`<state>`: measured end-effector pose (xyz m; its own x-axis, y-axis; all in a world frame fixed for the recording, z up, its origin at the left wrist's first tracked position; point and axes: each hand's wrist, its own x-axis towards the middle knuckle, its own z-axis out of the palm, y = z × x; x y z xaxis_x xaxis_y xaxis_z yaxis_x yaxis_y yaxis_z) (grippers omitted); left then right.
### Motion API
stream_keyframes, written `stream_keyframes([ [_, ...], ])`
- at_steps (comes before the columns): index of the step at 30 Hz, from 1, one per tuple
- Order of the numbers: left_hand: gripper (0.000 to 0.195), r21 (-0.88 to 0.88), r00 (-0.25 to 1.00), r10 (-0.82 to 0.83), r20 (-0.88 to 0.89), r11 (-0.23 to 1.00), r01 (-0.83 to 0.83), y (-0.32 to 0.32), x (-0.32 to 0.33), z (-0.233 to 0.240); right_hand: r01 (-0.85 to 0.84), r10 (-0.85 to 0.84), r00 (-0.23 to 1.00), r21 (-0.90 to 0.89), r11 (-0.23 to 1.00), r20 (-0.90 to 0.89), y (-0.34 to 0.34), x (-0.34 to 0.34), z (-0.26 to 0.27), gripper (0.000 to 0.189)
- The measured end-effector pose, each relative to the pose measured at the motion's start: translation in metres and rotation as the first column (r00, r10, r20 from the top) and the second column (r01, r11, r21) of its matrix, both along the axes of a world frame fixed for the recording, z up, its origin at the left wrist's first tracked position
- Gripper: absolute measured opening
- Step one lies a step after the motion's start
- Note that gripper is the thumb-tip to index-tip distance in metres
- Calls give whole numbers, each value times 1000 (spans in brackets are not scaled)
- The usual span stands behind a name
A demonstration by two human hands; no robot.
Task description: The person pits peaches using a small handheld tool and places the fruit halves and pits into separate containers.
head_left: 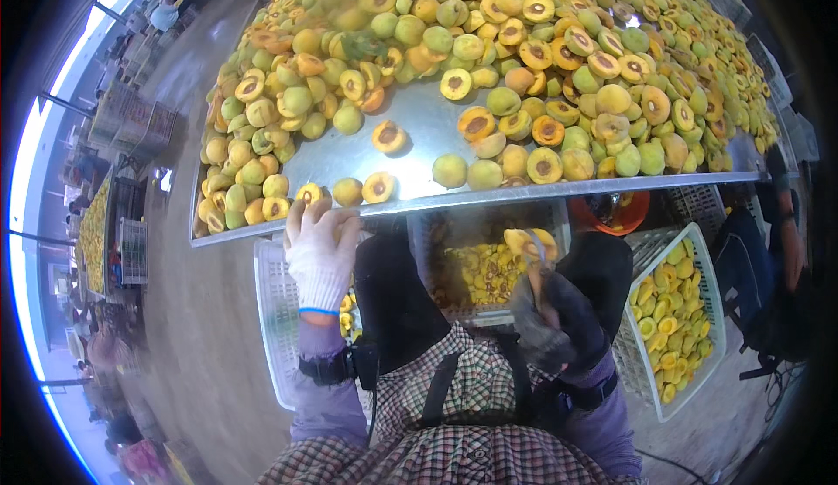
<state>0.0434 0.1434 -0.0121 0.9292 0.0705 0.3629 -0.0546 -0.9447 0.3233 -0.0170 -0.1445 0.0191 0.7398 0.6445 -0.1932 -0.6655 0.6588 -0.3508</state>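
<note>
My left hand (322, 249), in a white knit glove with a blue cuff edge, is at the front rim of a metal table (419, 205). Its fingertips are beside a halved yellow peach (309, 193); whether fruit lies under the fingers is hard to see. My right hand (556, 318), in a dark grey glove, grips the handle of a hand tool with a metal blade or loop (535, 244). A peach half (520, 241) sits at that tool's end, above a crate (488, 318) between my knees. Cut peaches (609, 102) are heaped across the table.
A white plastic crate of peach halves (671, 328) stands tilted at the right, near an orange bucket (638, 213). Another white crate (275, 328) is left of my leg. Someone's arm (791, 243) shows at far right. Other tables and people line the left.
</note>
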Motion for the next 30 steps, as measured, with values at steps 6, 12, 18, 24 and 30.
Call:
stream_keyframes([
  [6,34,-276,936,-295,-192,932,237,-74,72,-29,-47,66,996,-274,961,61,-4,7,-42,29],
  [12,56,106,807,-158,-569,959,263,-100,130,-61,140,62,969,-738,660,239,2,3,-56,26],
  [18,53,-981,702,-696,-152,22,-191,-78,109,-45,636,366,610,-710,304,703,-5,-6,-99,26],
  [24,36,-953,709,-663,-241,301,-43,-105,32,20,910,726,272,-415,20,631,15,12,-39,28],
  [30,38,-971,823,-562,-81,-143,-193,-108,15,17,761,280,572,-626,171,771,19,0,-40,20],
])
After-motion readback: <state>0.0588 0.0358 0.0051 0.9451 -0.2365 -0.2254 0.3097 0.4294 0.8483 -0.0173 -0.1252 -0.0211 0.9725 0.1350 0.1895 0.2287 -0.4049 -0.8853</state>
